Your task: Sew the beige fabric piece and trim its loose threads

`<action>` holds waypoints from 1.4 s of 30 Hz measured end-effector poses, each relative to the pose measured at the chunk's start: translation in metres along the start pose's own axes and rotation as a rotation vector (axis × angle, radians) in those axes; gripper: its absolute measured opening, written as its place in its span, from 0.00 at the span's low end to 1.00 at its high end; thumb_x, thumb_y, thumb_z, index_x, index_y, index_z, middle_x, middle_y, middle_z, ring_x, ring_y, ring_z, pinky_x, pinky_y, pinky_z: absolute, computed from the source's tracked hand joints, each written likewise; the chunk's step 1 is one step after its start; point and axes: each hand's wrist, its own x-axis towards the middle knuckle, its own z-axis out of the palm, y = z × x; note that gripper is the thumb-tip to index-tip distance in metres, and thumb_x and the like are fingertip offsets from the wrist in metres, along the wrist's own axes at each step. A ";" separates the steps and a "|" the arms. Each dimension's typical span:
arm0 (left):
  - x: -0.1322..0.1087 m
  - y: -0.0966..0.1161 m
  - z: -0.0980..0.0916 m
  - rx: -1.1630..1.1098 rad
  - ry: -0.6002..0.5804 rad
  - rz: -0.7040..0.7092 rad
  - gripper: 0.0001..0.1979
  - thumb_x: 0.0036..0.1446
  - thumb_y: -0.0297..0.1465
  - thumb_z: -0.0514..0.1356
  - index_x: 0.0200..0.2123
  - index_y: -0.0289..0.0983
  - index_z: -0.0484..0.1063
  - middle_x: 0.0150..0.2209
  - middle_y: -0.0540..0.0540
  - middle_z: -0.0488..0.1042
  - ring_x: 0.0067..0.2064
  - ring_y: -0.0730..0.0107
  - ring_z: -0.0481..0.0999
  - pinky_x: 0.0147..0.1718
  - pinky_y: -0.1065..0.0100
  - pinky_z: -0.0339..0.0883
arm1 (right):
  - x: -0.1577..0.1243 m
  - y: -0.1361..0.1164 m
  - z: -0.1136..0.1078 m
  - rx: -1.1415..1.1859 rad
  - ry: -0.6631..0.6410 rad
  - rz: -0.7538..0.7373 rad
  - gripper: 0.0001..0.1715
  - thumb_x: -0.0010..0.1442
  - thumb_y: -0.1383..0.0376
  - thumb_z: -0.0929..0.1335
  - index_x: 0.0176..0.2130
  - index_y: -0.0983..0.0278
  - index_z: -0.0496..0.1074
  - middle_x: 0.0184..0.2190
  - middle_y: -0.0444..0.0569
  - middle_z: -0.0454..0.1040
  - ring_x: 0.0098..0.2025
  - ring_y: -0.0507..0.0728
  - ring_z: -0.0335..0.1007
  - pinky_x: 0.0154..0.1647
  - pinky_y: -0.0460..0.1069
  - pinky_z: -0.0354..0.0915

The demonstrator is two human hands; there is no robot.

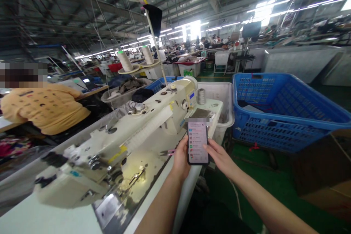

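Note:
A smartphone with a lit list on its screen is held upright in my left hand, whose fingers close around its left edge and back. My right hand is at the phone's right side, fingers stretched out and apart, one fingertip touching the screen. Just left of the phone, a pair of thread snips with pinkish handles lies on the sewing table, partly hidden by my left hand. The industrial sewing machine stands along the left, its lamp lighting the needle area.
A blue plastic basket stands to the right, beside a whitish bin. A grey thread cone sits at the table's far end. Two more cones rest on the thread stand. At left sits a person in a yellow top.

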 end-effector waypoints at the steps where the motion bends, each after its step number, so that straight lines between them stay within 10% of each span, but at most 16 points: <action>1: 0.000 0.000 0.001 0.003 0.001 -0.009 0.18 0.67 0.38 0.51 0.47 0.31 0.74 0.45 0.39 0.79 0.47 0.57 0.78 0.51 0.57 0.69 | 0.000 0.000 0.000 0.011 -0.007 -0.001 0.27 0.61 0.48 0.68 0.53 0.61 0.71 0.55 0.51 0.73 0.59 0.62 0.68 0.65 0.60 0.59; 42: 0.001 -0.001 0.000 0.006 -0.021 0.012 0.19 0.66 0.37 0.51 0.43 0.31 0.77 0.41 0.39 0.80 0.47 0.56 0.78 0.53 0.57 0.68 | -0.003 0.007 -0.002 0.097 -0.027 0.013 0.31 0.51 0.56 0.75 0.52 0.60 0.70 0.52 0.51 0.75 0.56 0.64 0.71 0.64 0.64 0.61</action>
